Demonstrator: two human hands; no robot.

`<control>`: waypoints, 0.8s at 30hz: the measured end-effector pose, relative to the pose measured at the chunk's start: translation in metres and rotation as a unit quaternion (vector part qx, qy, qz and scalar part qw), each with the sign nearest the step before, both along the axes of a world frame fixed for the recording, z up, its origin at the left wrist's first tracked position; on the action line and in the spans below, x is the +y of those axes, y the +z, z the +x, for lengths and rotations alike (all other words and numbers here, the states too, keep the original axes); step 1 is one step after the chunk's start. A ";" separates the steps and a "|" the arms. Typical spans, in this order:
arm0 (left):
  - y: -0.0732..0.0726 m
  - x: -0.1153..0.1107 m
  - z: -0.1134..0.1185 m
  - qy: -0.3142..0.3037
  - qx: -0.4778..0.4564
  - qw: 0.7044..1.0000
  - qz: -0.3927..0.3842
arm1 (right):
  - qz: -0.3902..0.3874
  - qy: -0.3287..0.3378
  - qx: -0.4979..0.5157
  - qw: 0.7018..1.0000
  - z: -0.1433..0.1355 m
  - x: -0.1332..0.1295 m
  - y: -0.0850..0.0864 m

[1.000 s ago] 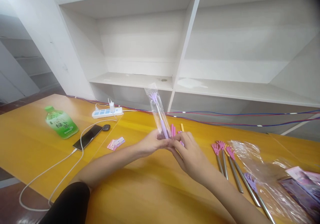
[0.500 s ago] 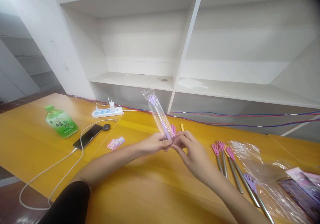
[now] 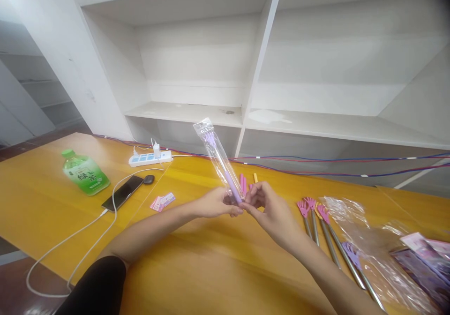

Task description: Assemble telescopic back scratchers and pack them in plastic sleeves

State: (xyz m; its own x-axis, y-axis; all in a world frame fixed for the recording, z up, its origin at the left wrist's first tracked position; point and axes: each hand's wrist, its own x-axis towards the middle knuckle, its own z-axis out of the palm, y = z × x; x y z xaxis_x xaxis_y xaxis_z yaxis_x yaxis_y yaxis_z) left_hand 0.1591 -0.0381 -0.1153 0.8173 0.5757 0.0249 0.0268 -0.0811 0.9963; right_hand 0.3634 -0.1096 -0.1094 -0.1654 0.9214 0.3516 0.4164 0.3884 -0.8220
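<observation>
A clear plastic bag [image 3: 218,160] holds a purple hand-shaped back scratcher [image 3: 231,183] with a metal rod, its small hand at the upper end. My left hand [image 3: 222,203] grips the bag's lower part from the left. With thumb and fingers pinched, my right hand [image 3: 262,203] holds the bag's bottom end. Behind my hands lie pink handles [image 3: 243,182] and a yellow one [image 3: 255,177]. To the right are several unbagged back scratchers, with pink [image 3: 310,203], orange and purple [image 3: 351,254] heads, beside crumpled clear bags [image 3: 376,244].
At left are a green bottle [image 3: 86,173], a phone [image 3: 123,194] on a white cable, a power strip [image 3: 150,158] and small printed cards [image 3: 162,201]. Printed packets [image 3: 422,263] lie far right. White shelving [image 3: 190,111] and cables border the table's back.
The bagged back scratcher has tilted slightly left, and its top has risen a little. My left hand's thumb has shifted down off the handle's end.
</observation>
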 end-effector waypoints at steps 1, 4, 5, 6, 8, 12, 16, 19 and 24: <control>0.000 0.000 0.000 0.002 0.002 1.000 0.000 | -0.010 -0.004 0.017 1.000 0.000 0.000 0.000; -0.001 0.001 0.001 0.000 0.004 1.000 -0.010 | -0.032 0.005 0.005 0.999 0.002 0.002 0.002; -0.002 0.002 0.002 -0.002 0.004 1.000 -0.009 | -0.038 0.009 -0.012 0.999 0.003 0.003 0.004; -0.003 0.002 0.002 -0.003 0.004 1.000 -0.005 | -0.042 0.014 -0.030 0.999 0.004 0.003 0.006; -0.006 0.004 0.001 -0.002 0.005 1.000 0.009 | -0.047 0.021 -0.058 0.997 0.007 0.004 0.009; -0.006 0.005 -0.001 0.003 0.013 0.999 0.030 | -0.069 0.032 -0.058 0.995 0.011 0.003 0.014; -0.002 0.005 -0.001 -0.009 0.012 0.999 0.036 | -0.098 0.050 -0.033 0.993 0.013 0.002 0.019; 0.000 0.007 -0.002 -0.019 0.014 1.000 0.019 | -0.129 0.077 -0.008 0.989 0.020 0.002 0.022; 0.002 0.002 -0.006 -0.082 0.085 0.991 0.070 | -0.158 0.144 -0.053 0.975 0.034 0.004 0.021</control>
State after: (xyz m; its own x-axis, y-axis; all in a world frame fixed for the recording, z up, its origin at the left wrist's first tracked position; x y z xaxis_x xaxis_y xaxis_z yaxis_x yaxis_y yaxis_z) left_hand 0.1530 -0.0360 -0.1131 0.8986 0.4359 -0.0513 0.1687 -0.2351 0.9572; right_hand 0.3975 -0.1060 -0.0883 -0.4536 0.8909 0.0244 0.4167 0.2363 -0.8778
